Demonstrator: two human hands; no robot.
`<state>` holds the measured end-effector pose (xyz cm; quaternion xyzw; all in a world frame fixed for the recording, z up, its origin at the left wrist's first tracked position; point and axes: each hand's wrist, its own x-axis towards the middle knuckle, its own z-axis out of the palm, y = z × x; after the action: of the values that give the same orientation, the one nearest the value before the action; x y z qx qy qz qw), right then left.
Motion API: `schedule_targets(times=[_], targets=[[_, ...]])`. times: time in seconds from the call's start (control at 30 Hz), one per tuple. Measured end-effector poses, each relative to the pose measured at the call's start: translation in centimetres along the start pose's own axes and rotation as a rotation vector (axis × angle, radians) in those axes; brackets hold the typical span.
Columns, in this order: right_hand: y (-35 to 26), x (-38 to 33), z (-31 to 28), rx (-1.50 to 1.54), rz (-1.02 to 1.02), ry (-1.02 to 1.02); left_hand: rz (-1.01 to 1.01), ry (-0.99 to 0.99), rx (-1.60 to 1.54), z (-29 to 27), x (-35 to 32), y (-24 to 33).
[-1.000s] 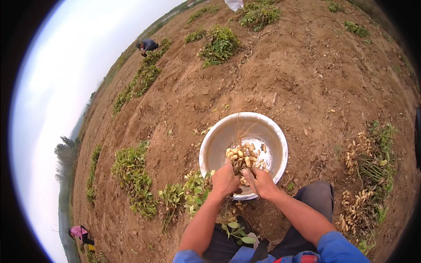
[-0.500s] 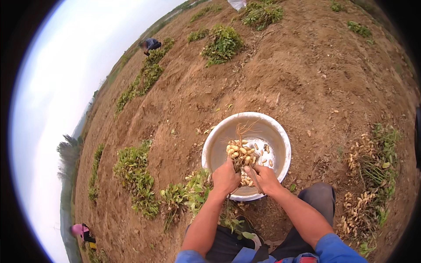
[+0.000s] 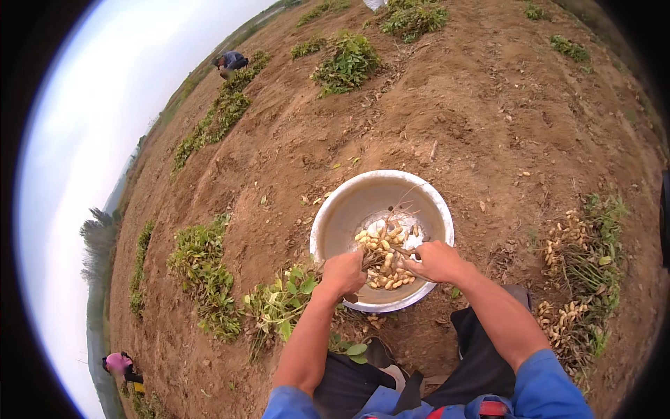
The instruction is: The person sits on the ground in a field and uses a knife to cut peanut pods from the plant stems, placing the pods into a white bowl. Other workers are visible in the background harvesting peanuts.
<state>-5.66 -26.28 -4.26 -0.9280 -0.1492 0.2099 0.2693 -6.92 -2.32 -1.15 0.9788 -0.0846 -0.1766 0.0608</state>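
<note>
We hold a peanut plant (image 3: 382, 257) over the metal basin (image 3: 349, 209), so loose pods drop inside rather than onto the soil (image 3: 453, 119). Our left hand (image 3: 342, 274) is clenched around the stems at the basin's near rim; our right hand (image 3: 436, 261) pinches the pod cluster. Stripped plants (image 3: 579, 279) lie heaped on our right.

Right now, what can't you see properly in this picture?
Head view:
- Fingertips of the left hand and right hand: buried in the peanut plant.
- Bottom of the metal bowl: covered by peanuts.
- Bent-over person far off: too small.
- Person in pink: cut by the rim.
</note>
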Motion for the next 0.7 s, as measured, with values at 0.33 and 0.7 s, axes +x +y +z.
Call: schedule_targets(times=[0.33, 0.7], targets=[[0.4, 5.6, 6.4, 0.457, 0.251, 0.084, -0.17, 0.059, -0.1, 1.7, 0.9, 3.1], [3.0, 5.8, 5.9, 0.365, 0.261, -0.096, -0.191, 0.125, -0.681, 2.7, 2.1, -3.6]])
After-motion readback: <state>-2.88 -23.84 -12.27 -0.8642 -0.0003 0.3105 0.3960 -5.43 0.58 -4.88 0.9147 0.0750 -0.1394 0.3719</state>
